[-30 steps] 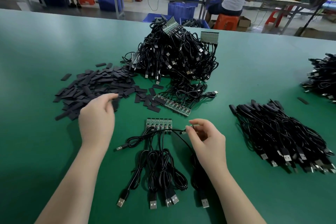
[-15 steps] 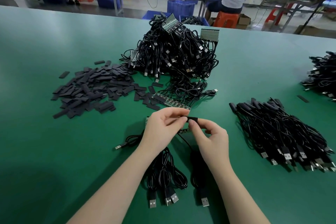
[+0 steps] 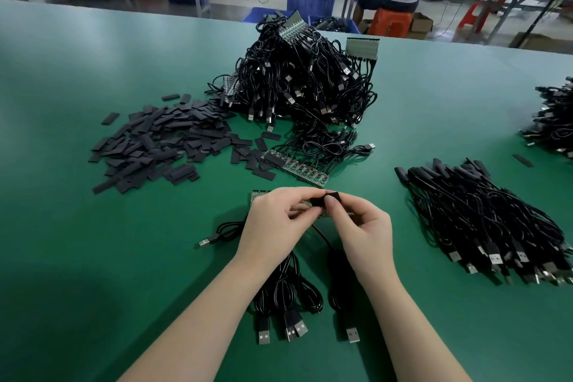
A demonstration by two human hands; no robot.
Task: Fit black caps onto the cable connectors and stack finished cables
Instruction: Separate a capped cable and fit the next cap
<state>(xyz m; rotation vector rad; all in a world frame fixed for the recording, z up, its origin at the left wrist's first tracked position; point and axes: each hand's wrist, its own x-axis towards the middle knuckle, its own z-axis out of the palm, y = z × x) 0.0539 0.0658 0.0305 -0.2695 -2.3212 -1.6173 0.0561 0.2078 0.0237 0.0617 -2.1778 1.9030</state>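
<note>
Nearest, a bundle of cables [image 3: 288,295] lies on the green table [image 3: 93,257], its USB plugs [image 3: 291,327] pointing toward the person. Just beyond the bundle, both hands meet. The left hand [image 3: 276,223] pinches a black cap [image 3: 324,199] between thumb and forefinger; the right hand [image 3: 362,229] pinches the same cap from the opposite side. One cable runs from beneath the cap back toward the bundle. Whether the connector is seated inside the cap cannot be determined.

Compared with one second ago, the left hand has left the loose cap pile [image 3: 161,143], which lies beyond and left of the bundle, and has joined the right hand. Half a second ago the hands were already together with the cap between them.

A green connector strip [image 3: 294,169] lies just beyond the hands. The stack of finished cables [image 3: 483,223] sits well right of the bundle. Farther beyond the bundle stands the large heap of uncapped cables [image 3: 304,84].
</note>
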